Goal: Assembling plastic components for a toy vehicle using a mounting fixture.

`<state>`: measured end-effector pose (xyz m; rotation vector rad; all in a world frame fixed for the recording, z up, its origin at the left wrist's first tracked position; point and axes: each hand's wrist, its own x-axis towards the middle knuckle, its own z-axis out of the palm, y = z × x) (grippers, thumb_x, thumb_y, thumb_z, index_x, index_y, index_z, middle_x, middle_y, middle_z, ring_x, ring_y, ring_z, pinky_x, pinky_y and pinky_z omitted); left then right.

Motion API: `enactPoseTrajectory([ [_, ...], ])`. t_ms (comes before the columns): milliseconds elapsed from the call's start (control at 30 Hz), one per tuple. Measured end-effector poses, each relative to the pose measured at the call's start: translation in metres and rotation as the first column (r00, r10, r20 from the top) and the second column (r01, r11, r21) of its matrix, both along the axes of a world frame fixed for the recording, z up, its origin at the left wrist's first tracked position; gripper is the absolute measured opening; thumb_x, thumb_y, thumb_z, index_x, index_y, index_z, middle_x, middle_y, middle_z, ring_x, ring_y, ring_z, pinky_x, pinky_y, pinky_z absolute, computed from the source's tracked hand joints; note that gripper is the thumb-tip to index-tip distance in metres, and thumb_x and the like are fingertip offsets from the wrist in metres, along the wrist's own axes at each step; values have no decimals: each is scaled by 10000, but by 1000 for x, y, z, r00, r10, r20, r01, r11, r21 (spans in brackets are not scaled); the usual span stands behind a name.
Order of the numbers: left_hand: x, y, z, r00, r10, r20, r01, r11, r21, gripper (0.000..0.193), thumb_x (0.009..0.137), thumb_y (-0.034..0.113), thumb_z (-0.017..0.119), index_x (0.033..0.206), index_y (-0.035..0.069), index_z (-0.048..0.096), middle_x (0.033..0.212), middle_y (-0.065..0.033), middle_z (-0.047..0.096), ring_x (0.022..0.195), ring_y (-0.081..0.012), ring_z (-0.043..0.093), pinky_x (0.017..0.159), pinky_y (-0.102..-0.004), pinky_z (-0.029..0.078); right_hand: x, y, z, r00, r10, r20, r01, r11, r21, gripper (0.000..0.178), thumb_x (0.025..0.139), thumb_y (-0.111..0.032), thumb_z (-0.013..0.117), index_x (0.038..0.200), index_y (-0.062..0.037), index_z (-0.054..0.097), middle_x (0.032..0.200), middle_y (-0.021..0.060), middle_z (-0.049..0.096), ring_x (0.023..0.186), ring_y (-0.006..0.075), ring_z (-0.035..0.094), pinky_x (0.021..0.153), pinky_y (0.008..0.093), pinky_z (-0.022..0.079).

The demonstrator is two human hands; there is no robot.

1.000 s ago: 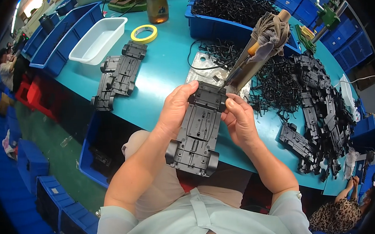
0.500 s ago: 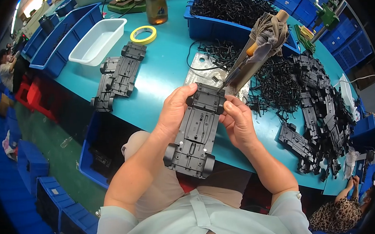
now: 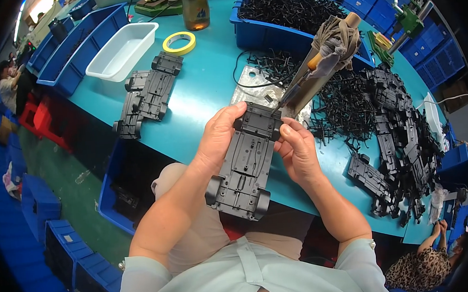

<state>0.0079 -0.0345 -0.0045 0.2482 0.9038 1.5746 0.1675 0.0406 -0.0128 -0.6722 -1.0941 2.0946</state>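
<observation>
chassis (image 3: 244, 156) of black plastic, with a wheel at each corner, is held tilted above the near edge of the teal table (image 3: 207, 77), its near end over the person's lap. left hand (image 3: 219, 133) grasps its far left corner, the thumb lying along the top by the edge; right hand (image 3: 297, 146) grips the far right corner beside a wheel, thumb bent on the upper side and fingers curled behind. just past the far end, a slanting rod (image 3: 293, 90) brings its narrow tip down to the chassis between the two hands; whether the tip touches cannot be told. a grey-brown cloth (image 3: 338, 38) is wrapped around the upper part of the tool, and a silvery plate (image 3: 247, 85) lies beneath it. thin black parts (image 3: 345, 111) are strewn to the right of the plate, with more piled in a blue bin (image 3: 272, 36) behind. farther right is a heap of similar bases (image 3: 404, 128). on the left, two more bases (image 3: 157, 91) lie side by side, near a yellow tape roll (image 3: 166, 45) and a white tray (image 3: 119, 52). a jar (image 3: 196, 8) of amber liquid stands behind the tape. at lower right sits a co-worker (image 3: 420, 269) in a leopard-print top.
</observation>
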Motion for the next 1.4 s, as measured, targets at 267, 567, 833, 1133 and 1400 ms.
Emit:
enactPoseTrajectory([
  [267,1,-2,1,999,-33,-37,32,999,-21,322,883,328,563,1033,42,557,894,-72,625,737,-132,626,635,-266,536,3,0,-2,1000,11,-13,-11,1000,-14,304,857,-187,632,1077,4,545,971,35,589,826,99,569,709,244,497],
  [567,3,-1,5,998,-15,-54,14,1000,-11,313,885,319,553,1019,35,554,895,-83,624,740,-140,629,634,-272,543,4,2,-1,1000,12,-24,-12,1000,10,315,858,-179,624,1090,15,536,989,52,592,850,117,571,707,264,492],
  [833,12,-9,-3,983,180,-32,-179,984,14,101,843,129,581,832,31,558,783,-45,561,661,-129,562,576,-273,520,8,3,-7,993,96,76,-98,995,32,384,831,-161,627,1146,30,517,1030,52,585,884,115,551,729,257,466],
  [1133,35,-24,-12,887,332,-320,-328,942,68,45,796,84,614,792,49,586,739,17,546,700,-66,487,645,-224,407,14,-13,-4,982,38,186,-54,995,82,292,835,-185,586,1056,3,554,882,35,567,706,112,544,577,220,461],
  [1400,56,-47,-23,865,373,-336,-365,927,90,76,847,90,592,808,39,552,754,14,554,697,-48,498,638,-211,422,16,-23,-5,963,154,222,-185,975,125,108,853,-155,583,766,-97,556,699,-47,518,596,33,457,484,181,364],
])
